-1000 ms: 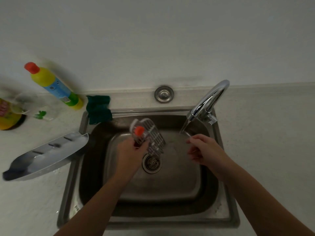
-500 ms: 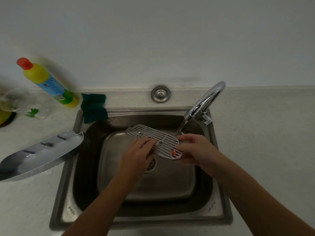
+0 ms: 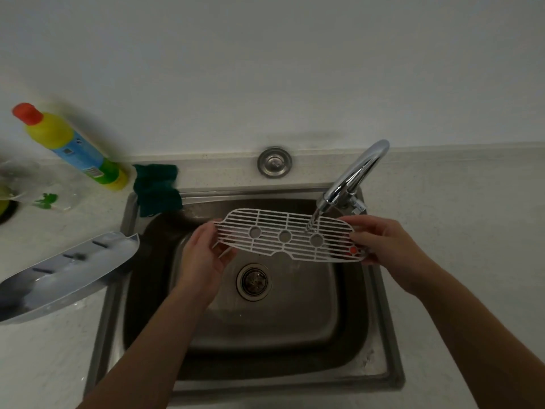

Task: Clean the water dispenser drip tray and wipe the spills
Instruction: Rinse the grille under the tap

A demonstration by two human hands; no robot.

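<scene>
A white slotted drip-tray grate (image 3: 274, 222) with three round holes and a small red float near its right end is held flat over the steel sink (image 3: 380, 358). My left hand (image 3: 203, 258) grips its left end. My right hand (image 3: 386, 246) pinches its right end by the red float. A thin stream of water runs from the chrome faucet (image 3: 354, 178) onto the grate's right half. The grey drip tray base (image 3: 62, 276) lies on the counter to the left, one end overhanging the sink rim.
A green scouring pad (image 3: 154, 187) hangs over the sink's back left corner. A yellow cleaner bottle (image 3: 73, 149) with a red cap leans against the wall at the back left, beside a clear plastic bag (image 3: 44, 193). A round steel plug (image 3: 274, 162) sits behind the sink.
The grate went from held upright in my left hand alone to lying flat and spread wide between both hands, under the running water. My right hand took hold of its right end.
</scene>
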